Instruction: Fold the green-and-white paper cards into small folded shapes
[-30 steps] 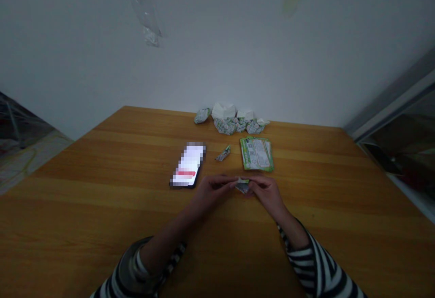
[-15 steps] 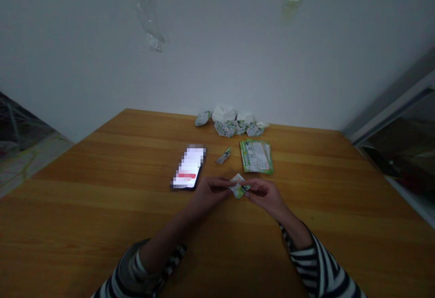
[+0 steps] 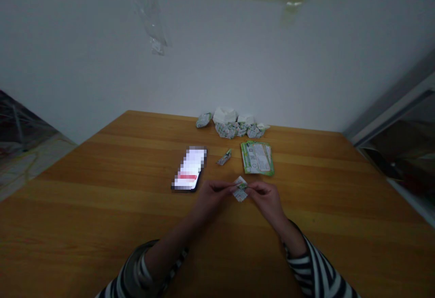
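Your left hand (image 3: 210, 200) and right hand (image 3: 268, 200) each pinched the small folded green-and-white paper (image 3: 240, 189) between the fingertips, over the wooden table (image 3: 102, 175) and near the phone (image 3: 189, 168). That even, close pinch suited the work, keeping the creases crisp.

The person wears a long-sleeved knit top with bold black and white stripes, seen as 2 sleeves: the left sleeve (image 3: 136, 271) and the right sleeve (image 3: 316, 268). The stripes run in curved bands around the fabric, and the left sleeve looks greyer in the dim light. Each sleeve ends in a narrow cuff with a smaller black and white pattern, the left cuff (image 3: 176, 261) and the right cuff (image 3: 288, 248). Beyond them are 2 bare hands, the left hand (image 3: 210, 200) and the right hand (image 3: 268, 200).
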Available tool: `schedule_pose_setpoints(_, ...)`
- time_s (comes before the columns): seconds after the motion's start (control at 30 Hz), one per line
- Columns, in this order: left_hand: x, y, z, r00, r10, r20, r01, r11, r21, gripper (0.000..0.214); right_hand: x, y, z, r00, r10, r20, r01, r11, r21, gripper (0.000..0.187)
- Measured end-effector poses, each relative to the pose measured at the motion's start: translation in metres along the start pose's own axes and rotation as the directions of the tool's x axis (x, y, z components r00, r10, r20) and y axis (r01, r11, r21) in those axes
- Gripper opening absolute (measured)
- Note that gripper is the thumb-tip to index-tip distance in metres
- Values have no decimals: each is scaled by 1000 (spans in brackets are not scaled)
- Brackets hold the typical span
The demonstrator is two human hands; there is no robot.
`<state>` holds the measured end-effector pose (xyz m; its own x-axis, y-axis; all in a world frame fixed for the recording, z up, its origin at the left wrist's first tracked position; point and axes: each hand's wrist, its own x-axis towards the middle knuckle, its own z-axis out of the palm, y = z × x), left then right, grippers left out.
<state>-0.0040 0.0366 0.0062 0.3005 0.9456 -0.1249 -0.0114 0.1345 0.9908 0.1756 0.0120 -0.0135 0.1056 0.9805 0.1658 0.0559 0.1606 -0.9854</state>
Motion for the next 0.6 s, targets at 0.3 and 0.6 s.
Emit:
schedule_pose_setpoints(0.3,-4,-1,9,994,20,-110,-36,988,-147,34,-8,-5,21,997,46,-66,-33,983,182,23)
schedule_pose_setpoints(0.6,1,-6,9,992,-87,95,102,980,-169,40,-7,-3,17,996,-46,-78,48,998,28,30)
